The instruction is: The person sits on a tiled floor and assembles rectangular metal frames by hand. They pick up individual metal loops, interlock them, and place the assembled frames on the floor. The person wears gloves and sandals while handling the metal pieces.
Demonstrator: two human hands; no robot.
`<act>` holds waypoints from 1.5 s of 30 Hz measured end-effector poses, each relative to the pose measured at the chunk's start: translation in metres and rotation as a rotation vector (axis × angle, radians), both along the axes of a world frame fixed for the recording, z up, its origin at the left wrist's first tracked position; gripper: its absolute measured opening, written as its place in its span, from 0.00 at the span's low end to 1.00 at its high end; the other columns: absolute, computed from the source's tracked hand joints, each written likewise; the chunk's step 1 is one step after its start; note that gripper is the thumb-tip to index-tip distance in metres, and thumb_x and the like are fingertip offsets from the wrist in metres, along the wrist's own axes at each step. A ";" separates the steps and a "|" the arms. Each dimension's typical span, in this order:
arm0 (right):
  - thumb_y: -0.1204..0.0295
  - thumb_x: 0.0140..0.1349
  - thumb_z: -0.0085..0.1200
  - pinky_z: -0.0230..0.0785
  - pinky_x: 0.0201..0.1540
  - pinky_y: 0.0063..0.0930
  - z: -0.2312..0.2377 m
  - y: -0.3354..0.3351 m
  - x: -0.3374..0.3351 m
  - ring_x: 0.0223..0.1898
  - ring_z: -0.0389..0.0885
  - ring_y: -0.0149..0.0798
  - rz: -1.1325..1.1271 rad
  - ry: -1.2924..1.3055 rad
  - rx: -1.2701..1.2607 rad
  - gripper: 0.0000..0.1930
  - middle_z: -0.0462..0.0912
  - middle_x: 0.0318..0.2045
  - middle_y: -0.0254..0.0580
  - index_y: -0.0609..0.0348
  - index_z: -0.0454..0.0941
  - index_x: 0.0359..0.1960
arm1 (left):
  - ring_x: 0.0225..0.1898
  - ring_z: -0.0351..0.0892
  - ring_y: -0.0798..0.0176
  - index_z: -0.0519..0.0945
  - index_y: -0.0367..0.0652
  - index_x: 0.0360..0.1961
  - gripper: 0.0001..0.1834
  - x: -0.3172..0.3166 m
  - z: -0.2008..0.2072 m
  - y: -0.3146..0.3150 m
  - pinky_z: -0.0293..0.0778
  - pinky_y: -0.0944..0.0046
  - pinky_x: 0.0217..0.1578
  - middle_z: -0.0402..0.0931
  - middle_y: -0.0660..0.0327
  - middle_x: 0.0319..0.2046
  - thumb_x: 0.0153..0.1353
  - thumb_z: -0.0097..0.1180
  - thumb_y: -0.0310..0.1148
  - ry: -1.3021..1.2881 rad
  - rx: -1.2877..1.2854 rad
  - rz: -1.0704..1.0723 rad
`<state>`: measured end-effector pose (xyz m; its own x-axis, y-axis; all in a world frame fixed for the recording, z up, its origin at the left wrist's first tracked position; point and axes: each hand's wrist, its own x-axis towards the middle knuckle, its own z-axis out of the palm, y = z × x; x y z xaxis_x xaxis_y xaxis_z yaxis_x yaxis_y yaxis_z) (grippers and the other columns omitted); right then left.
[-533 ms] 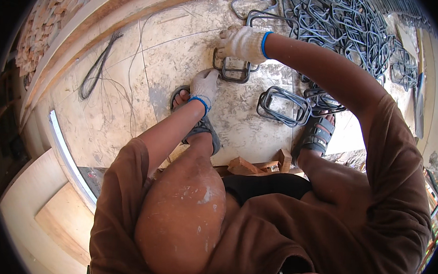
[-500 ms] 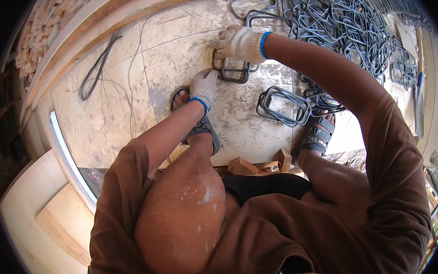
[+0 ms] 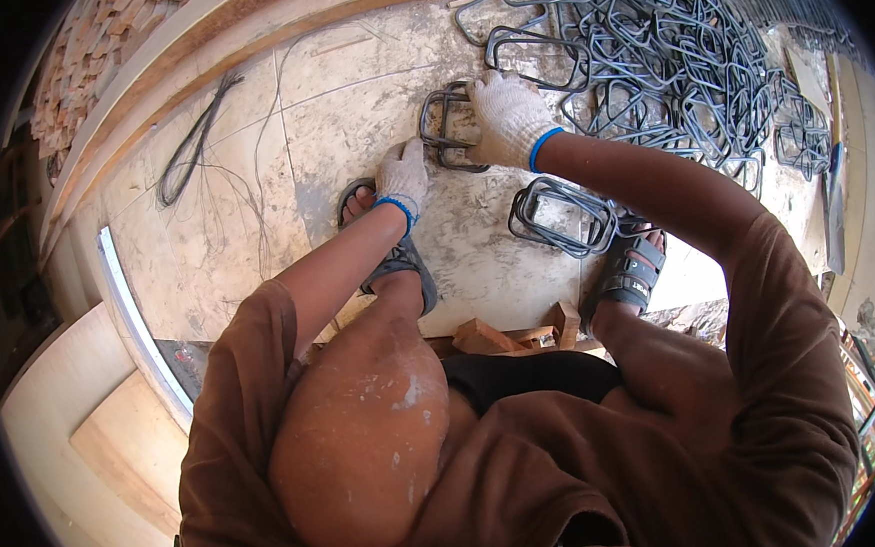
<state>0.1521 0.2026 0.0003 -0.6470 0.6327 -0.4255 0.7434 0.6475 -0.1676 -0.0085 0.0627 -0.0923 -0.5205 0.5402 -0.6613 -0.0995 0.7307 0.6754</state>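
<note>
A small stack of dark, rectangular steel rebar stirrups (image 3: 440,155) is held on its edge above the floor between my hands. My right hand (image 3: 511,121), in a white knit glove with a blue cuff, spans the right side of the stack, its fingers at the far corner and thumb at the near one. My left hand (image 3: 404,178), gloved alike, is closed at the stack's near left corner, its fingertips partly hidden. A bundle of stirrups (image 3: 545,229) lies between the stack and my right foot.
A big tangled heap of stirrups (image 3: 644,50) covers the far right. A loop of thin wire (image 3: 197,138) lies at the left. Long wooden boards (image 3: 233,45) run along the far left, and wood offcuts (image 3: 486,337) lie between my feet. A saw-like blade (image 3: 835,209) rests at the right.
My right hand has shifted right and nearer, from above the stirrups to their right side. The stack has tilted and moved slightly left and away. My left hand has barely moved.
</note>
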 end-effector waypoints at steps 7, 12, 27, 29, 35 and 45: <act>0.52 0.55 0.75 0.73 0.67 0.53 0.009 0.004 -0.001 0.66 0.77 0.59 0.102 0.024 -0.066 0.43 0.79 0.62 0.61 0.67 0.74 0.67 | 0.33 0.83 0.60 0.86 0.36 0.56 0.26 0.001 0.024 0.007 0.80 0.57 0.34 0.86 0.56 0.36 0.75 0.57 0.49 0.059 0.014 -0.006; 0.52 0.51 0.77 0.75 0.65 0.53 -0.006 0.004 0.009 0.64 0.79 0.59 0.129 0.094 0.017 0.45 0.77 0.62 0.58 0.62 0.74 0.68 | 0.42 0.87 0.57 0.85 0.35 0.60 0.28 -0.006 0.005 0.006 0.83 0.58 0.37 0.88 0.50 0.44 0.73 0.60 0.50 0.103 0.041 -0.161; 0.65 0.65 0.63 0.76 0.60 0.53 -0.011 0.050 0.064 0.58 0.83 0.56 -0.082 0.273 0.271 0.20 0.84 0.53 0.50 0.51 0.84 0.59 | 0.47 0.84 0.61 0.89 0.37 0.54 0.22 -0.012 0.010 0.008 0.78 0.60 0.52 0.87 0.56 0.49 0.70 0.65 0.44 0.193 0.137 -0.159; 0.65 0.64 0.63 0.77 0.56 0.53 -0.018 0.058 0.078 0.54 0.84 0.57 -0.021 0.255 0.349 0.17 0.85 0.51 0.47 0.49 0.86 0.55 | 0.48 0.84 0.60 0.89 0.37 0.54 0.21 -0.011 0.017 0.013 0.78 0.61 0.53 0.88 0.55 0.49 0.70 0.65 0.43 0.225 0.101 -0.186; 0.61 0.67 0.61 0.80 0.48 0.53 -0.025 0.047 0.080 0.43 0.87 0.57 -0.060 0.329 0.196 0.11 0.89 0.38 0.44 0.49 0.89 0.44 | 0.47 0.89 0.55 0.91 0.40 0.50 0.19 -0.012 0.019 0.021 0.81 0.57 0.52 0.91 0.52 0.45 0.68 0.67 0.44 0.291 0.158 -0.198; 0.49 0.66 0.60 0.81 0.57 0.47 -0.040 0.021 0.069 0.48 0.91 0.58 -0.452 0.308 -0.258 0.26 0.92 0.45 0.57 0.58 0.91 0.52 | 0.41 0.89 0.59 0.91 0.40 0.49 0.21 -0.019 0.017 0.032 0.82 0.58 0.46 0.91 0.53 0.40 0.64 0.69 0.45 0.150 0.077 -0.165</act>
